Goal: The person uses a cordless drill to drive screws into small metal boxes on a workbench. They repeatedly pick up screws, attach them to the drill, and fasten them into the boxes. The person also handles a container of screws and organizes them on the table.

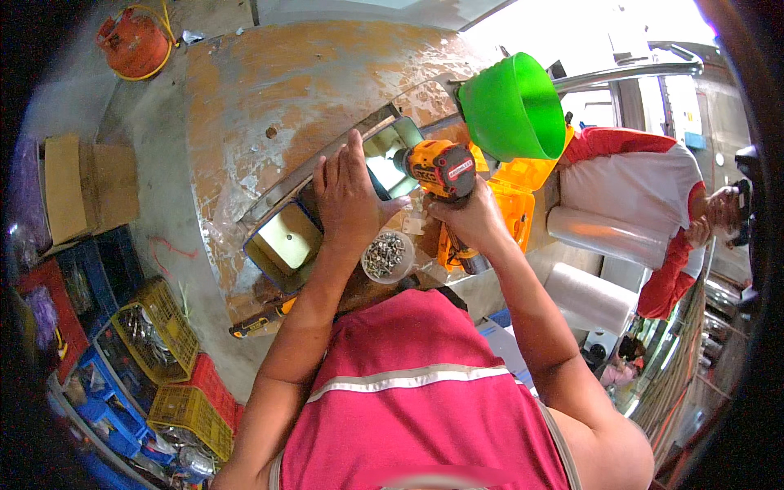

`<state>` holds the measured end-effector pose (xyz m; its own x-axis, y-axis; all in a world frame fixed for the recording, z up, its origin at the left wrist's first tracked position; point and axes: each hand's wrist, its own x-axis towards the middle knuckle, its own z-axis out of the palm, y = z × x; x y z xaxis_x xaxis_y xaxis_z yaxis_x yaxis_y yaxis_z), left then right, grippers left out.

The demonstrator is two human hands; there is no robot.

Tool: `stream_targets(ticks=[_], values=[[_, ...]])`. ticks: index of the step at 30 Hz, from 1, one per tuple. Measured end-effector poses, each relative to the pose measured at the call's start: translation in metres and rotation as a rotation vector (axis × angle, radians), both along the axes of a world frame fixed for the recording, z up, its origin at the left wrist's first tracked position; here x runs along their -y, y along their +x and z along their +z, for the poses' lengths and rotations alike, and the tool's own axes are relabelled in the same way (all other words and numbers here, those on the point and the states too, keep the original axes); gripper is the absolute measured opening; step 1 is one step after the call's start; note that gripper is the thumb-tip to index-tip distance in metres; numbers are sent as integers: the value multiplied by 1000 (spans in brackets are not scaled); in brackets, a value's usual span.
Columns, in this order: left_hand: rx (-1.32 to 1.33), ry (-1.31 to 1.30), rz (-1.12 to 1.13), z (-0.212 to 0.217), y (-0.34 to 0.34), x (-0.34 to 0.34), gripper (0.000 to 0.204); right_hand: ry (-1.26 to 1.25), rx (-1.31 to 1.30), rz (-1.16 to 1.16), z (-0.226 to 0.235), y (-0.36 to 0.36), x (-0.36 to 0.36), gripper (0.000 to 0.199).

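My right hand (475, 219) is closed around the handle of an orange and black cordless drill (441, 170). The drill's nose points left, over the rim of a rectangular box with a pale inside (384, 153). My left hand (351, 198) lies at the near left side of that box, fingers stretched and thumb apart; whether it presses on the box I cannot tell. Left of this hand stands a similar dark-rimmed box (284, 238). Between my forearms sits a round clear tub of small metal fasteners (387, 258).
A worn wooden table (269, 90) carries a metal rail behind the boxes. At right are a green bucket (490, 110) and an orange case (510, 214). Another power tool (260, 321) lies at the near left edge. Crates (155, 331) stand left; a person (629, 180) is at right.
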<state>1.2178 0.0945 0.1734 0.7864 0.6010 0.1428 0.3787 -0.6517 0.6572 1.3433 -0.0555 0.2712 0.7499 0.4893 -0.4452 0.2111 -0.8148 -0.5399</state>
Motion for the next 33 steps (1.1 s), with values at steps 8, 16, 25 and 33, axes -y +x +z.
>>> stream_targets(ticks=[8,16,25,33], values=[[5,10,-10,0,1,-1,141,37,28,-12,11,-4,-8,46],[-12,0,-11,1,-1,-1,138,-7,-52,-41,4,-2,-8,47],[-9,40,8,-8,2,1,141,-4,33,91,1,-3,-12,49],[19,-54,-3,0,-1,-1,128,1,-29,75,-16,0,-12,46]])
